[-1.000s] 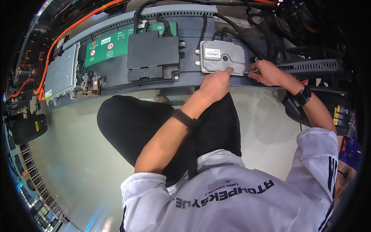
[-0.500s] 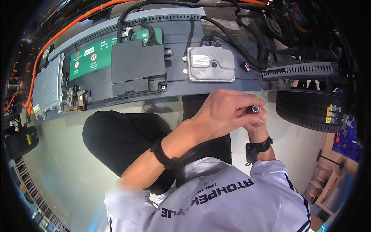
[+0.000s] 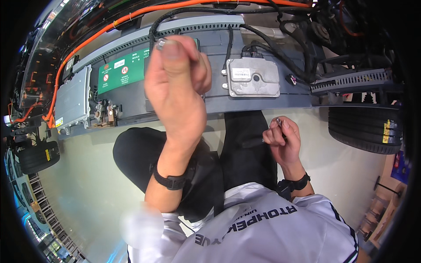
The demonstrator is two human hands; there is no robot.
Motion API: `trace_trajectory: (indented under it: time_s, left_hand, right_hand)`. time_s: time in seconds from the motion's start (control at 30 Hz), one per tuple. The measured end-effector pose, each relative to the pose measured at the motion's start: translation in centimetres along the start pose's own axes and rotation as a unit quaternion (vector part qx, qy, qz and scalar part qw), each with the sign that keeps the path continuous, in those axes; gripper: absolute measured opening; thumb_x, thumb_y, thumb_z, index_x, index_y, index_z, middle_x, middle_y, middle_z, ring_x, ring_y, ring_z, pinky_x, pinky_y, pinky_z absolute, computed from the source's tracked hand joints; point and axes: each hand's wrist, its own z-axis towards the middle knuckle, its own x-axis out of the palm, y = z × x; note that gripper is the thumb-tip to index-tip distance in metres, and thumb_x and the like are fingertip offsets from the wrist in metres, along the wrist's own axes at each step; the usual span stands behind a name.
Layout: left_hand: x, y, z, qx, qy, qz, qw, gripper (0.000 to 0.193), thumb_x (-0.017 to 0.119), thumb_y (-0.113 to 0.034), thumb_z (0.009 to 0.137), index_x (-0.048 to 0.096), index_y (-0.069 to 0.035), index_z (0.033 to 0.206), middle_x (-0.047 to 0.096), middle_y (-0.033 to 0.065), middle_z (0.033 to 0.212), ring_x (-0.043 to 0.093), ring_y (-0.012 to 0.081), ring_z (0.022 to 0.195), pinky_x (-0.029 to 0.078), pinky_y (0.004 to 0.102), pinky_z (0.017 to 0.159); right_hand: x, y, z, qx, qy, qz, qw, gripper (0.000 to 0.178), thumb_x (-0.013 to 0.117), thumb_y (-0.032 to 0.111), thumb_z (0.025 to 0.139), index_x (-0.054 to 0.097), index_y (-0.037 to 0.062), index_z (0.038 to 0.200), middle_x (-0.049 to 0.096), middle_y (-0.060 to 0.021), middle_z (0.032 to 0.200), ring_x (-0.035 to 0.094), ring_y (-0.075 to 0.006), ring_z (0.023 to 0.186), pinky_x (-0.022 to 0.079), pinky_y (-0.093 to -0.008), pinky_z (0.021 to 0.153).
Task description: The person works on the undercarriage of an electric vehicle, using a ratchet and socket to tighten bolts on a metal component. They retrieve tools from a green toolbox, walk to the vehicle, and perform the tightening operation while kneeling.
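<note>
My left hand [image 3: 177, 87] is raised over the flat grey panel [image 3: 210, 103], in front of the black box beside the green label [image 3: 120, 72]. Its thumb and fingers are closed on a small shiny metal piece [image 3: 161, 43], whose kind I cannot make out. Lower and to the right, my right hand [image 3: 285, 136] is curled closed above the floor, near my knee. A bit of bright metal [image 3: 279, 122] shows at its fingertips; the rest is hidden in the fist. The black box is mostly covered by my left hand.
A silver control unit [image 3: 253, 78] with black connectors sits on the panel, right of my left hand. A finned metal case [image 3: 73, 100] stands at the left. An orange cable [image 3: 127, 18] runs along the back. Tyres [image 3: 364, 129] flank the panel.
My hands were together at the right around a shiny round metal end. They have parted: the left has gone up and left with a metal piece, the right is slightly lower. The view shifted slightly.
</note>
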Motion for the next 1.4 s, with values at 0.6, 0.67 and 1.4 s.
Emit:
trace_trajectory:
  time_s: [0.6, 0.67, 1.4]
  left_hand:
    - [4.2, 2.2, -3.9, 0.080, 0.338, 0.419, 0.839, 0.022, 0.074, -0.016, 0.080, 0.057, -0.003, 0.087, 0.055, 0.0113, 0.069, 0.057, 0.0316, 0.061, 0.044, 0.0375, 0.053]
    - [4.4, 1.8, -4.0, 0.092, 0.349, 0.441, 0.822, 0.026, 0.075, -0.016, 0.078, 0.053, -0.004, 0.083, 0.053, 0.0108, 0.068, 0.055, 0.0320, 0.060, 0.043, 0.0386, 0.052]
    - [4.7, 3.3, -6.7, 0.019, 0.365, 0.417, 0.832, 0.028, 0.070, -0.012, 0.084, 0.045, -0.002, 0.081, 0.055, 0.0159, 0.065, 0.055, 0.0391, 0.063, 0.042, 0.0446, 0.053]
  right_hand:
    - [4.7, 11.0, 0.8, -0.056, 0.005, -0.459, 0.887, 0.029, 0.057, 0.018, 0.093, 0.067, -0.0040, 0.077, 0.064, -0.0072, 0.063, 0.055, -0.0125, 0.051, 0.041, -0.0263, 0.053]
    - [5.2, 11.3, 0.8, -0.066, 0.001, -0.488, 0.870, 0.029, 0.057, 0.017, 0.093, 0.065, -0.0040, 0.076, 0.063, -0.0079, 0.062, 0.056, -0.0145, 0.052, 0.041, -0.0270, 0.055]
    - [4.7, 10.9, -0.4, 0.073, -0.031, -0.523, 0.849, 0.031, 0.052, 0.015, 0.097, 0.058, -0.0044, 0.074, 0.053, -0.0082, 0.056, 0.049, -0.0153, 0.048, 0.037, -0.0287, 0.050]
